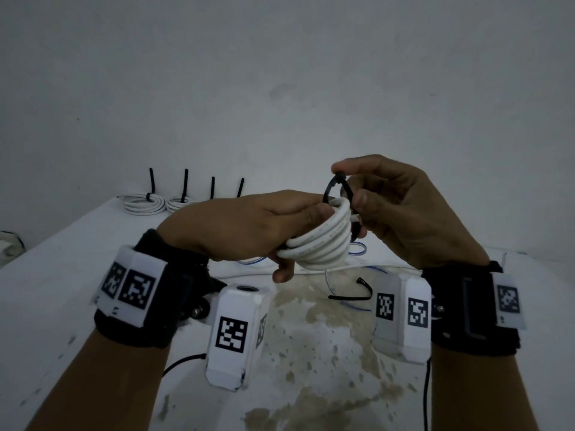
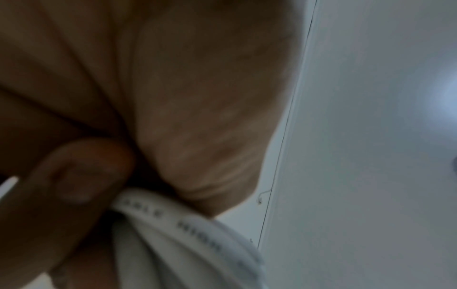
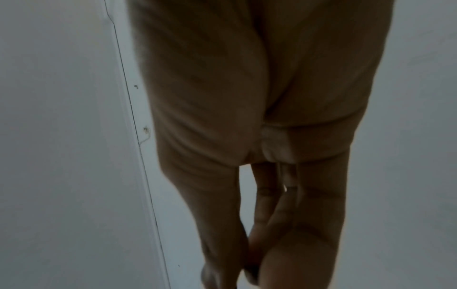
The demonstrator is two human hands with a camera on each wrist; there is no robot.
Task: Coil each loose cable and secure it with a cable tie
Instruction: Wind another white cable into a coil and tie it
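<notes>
My left hand (image 1: 298, 219) grips a coil of white cable (image 1: 320, 244) above the white table (image 1: 62, 275). A black cable tie (image 1: 334, 188) arches over the top of the coil, and my right hand (image 1: 348, 188) pinches it between thumb and fingers. In the left wrist view the white cable (image 2: 188, 230) runs under my curled fingers (image 2: 81, 176). The right wrist view gives only my palm and fingers (image 3: 272, 205); the tie is hidden there.
Two tied white coils (image 1: 146, 203) lie at the table's far left, with black tie tails (image 1: 186, 185) standing up beside them. A loose black tie (image 1: 354, 293) and thin blue-white wire (image 1: 357, 248) lie on the stained table centre. A wall stands close behind.
</notes>
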